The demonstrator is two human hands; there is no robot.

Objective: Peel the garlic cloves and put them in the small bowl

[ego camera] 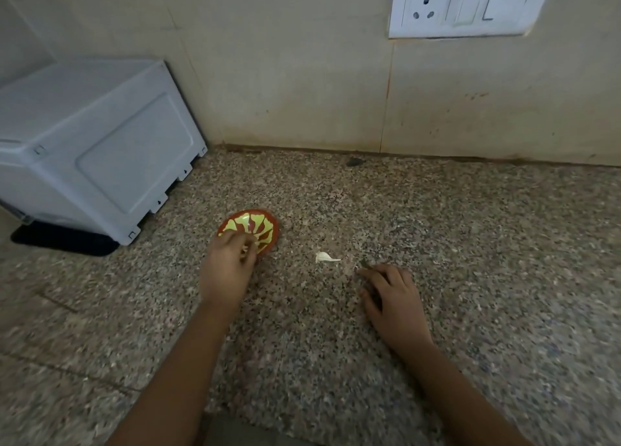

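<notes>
A small red bowl (265, 225) with a yellow pattern sits on the speckled granite counter. My left hand (226, 269) hovers at the bowl's near rim, its fingers curled round a small pale piece that looks like a garlic clove (244, 250). A white piece of garlic or its skin (325, 257) lies on the counter between my hands. My right hand (393, 301) rests palm down on the counter to the right, fingers relaxed and holding nothing. A tiny dark scrap (364, 262) lies just beyond its fingertips.
A pale grey plastic box (100, 149) stands at the back left on a dark mat (64, 242). The tiled wall runs along the back, with a white socket and switch plate (467, 6) at the upper right. A dark speck (353, 162) sits by the wall.
</notes>
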